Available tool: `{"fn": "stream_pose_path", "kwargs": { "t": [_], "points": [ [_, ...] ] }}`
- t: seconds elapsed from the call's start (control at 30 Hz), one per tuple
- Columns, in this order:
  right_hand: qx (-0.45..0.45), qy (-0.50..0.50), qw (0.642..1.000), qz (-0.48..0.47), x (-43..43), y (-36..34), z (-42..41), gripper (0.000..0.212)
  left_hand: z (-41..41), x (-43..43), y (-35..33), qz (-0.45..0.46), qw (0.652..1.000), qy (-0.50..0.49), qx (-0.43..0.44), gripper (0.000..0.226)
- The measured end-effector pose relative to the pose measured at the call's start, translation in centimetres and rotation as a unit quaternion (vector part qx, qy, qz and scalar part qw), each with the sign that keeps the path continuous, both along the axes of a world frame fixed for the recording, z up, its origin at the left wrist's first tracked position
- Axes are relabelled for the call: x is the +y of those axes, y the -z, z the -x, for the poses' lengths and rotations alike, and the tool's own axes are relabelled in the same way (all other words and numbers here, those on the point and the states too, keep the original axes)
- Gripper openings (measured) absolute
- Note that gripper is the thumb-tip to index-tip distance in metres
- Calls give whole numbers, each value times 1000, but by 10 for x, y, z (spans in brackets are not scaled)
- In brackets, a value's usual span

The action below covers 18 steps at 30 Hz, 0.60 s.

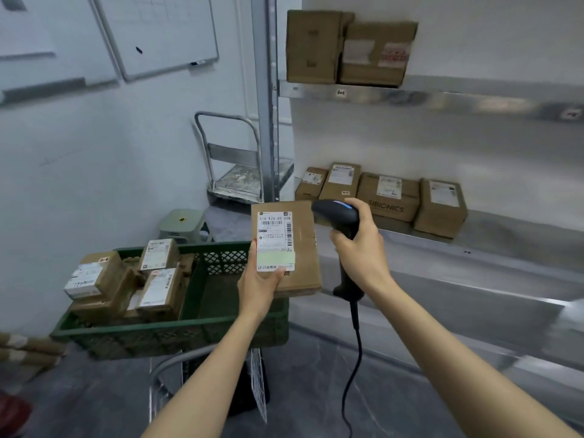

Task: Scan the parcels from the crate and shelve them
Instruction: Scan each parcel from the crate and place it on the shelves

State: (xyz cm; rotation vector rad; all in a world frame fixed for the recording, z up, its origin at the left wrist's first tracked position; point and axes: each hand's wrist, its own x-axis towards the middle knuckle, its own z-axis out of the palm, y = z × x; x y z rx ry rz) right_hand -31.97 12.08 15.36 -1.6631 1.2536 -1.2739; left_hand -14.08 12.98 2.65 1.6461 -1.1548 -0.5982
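Two bare hands meet above the right end of a green crate (177,330): the left hand (257,289) grips a flat brown parcel (300,248) by its near edge, thumb pressed on the white label. The right hand (360,248) is wrapped round the handle of a black corded scanner (336,213), whose head sits just beside the parcel's far right corner. More parcels (126,279) fill the crate's left end, and four boxes (388,197) sit on the metal shelf (505,248) beyond.
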Motion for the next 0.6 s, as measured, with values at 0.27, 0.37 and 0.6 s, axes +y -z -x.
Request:
{"fn": "stream_pose_path", "kwargs": {
  "t": [0.27, 0.37, 0.6],
  "points": [
    [-10, 75, 997, 12, 20, -14, 51, 55, 56, -10, -18, 27, 997, 66, 16, 83],
    [-11, 114, 993, 27, 29, -17, 66, 52, 77, -17, -25, 36, 993, 111, 29, 82],
    [-7, 173, 984, 32, 52, -29, 104, 51, 130, -24, -44, 64, 972, 213, 73, 80]
  ]
}}
